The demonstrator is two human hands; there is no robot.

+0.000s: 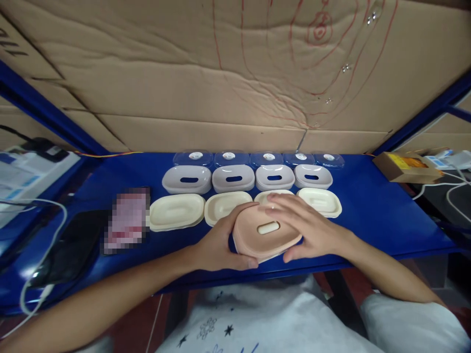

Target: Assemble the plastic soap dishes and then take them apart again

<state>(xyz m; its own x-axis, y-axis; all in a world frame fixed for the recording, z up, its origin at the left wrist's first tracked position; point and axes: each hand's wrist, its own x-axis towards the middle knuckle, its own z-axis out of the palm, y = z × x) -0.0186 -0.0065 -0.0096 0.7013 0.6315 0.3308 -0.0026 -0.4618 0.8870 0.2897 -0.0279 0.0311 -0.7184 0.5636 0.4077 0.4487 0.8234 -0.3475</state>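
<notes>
A peach oval dish [252, 235] with a slot in its middle, a cream piece showing through the slot, is held over the table's front edge. My left hand [221, 245] grips its left side, thumb along the front rim. My right hand [309, 228] lies over its right side, fingers across the top and thumb at the front right. Behind it is a row of cream oval trays, such as the one at the left [176, 212] and the one at the right [319, 201]. Farther back stand several pale slotted dishes [233, 178].
Clear lids with round stickers [231, 158] line the back of the blue table [371, 211], before a cardboard wall [184, 88]. At left are a blurred pink item [127, 220], a black device [69, 245] and white cables. An open cardboard box [406, 166] is at right.
</notes>
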